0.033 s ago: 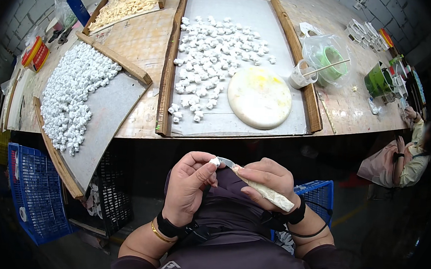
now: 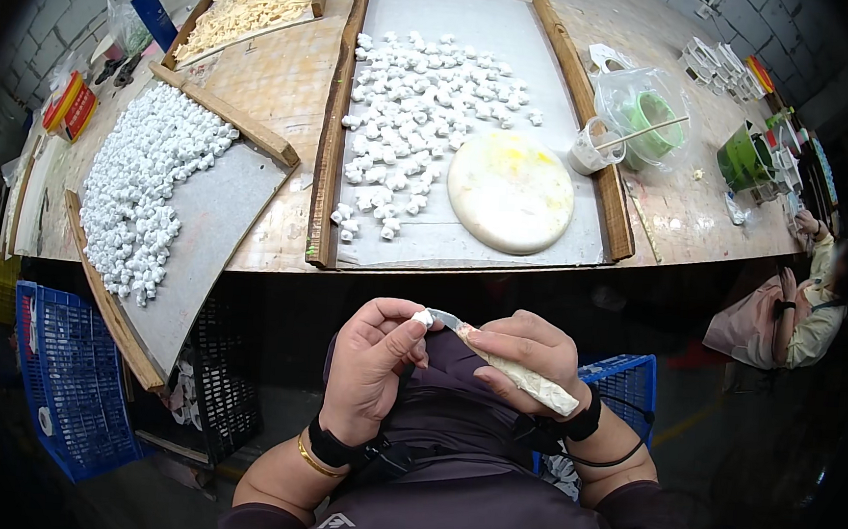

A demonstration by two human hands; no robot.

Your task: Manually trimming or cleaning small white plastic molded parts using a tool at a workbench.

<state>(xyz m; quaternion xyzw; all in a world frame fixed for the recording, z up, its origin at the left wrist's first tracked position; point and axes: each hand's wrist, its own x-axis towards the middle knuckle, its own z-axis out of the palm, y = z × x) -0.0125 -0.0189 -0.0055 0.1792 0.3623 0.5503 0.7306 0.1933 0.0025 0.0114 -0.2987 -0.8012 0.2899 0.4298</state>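
A: What have the hands got?

B: The left hand [image 2: 369,369] pinches a small white piece [image 2: 423,317] between thumb and fingertips, close to the body at 6 o'clock, below the desk [image 2: 279,87] edge. The right hand [image 2: 526,355] is clenched round a small knife [image 2: 510,367] with a wrapped, pale handle, its blade tip touching the piece.

A: What could go wrong?

B: I'd judge the blade is the worry. It points toward the left thumb, and the piece is tiny, so a slip could nick the thumb or flick the piece down to the dark floor. Too much pressure might also chip it.

A: And around them?

B: At 12 o'clock a wood-edged tray [image 2: 331,160] holds scattered white pieces [image 2: 415,116] and a round white slab [image 2: 511,192] smeared yellow. At 10 o'clock a tilted tray [image 2: 206,220] overhangs the desk, heaped with more white pieces [image 2: 144,186]. At 1 o'clock sits a clear bag with a green tub [image 2: 651,118], a stick across it. Blue crates [image 2: 67,377] stand at 8 o'clock, another person [image 2: 794,310] at 3 o'clock.

A: Anything in the way?

B: Nothing lies between the hands and the desk, though the overhanging tray is near the left elbow.
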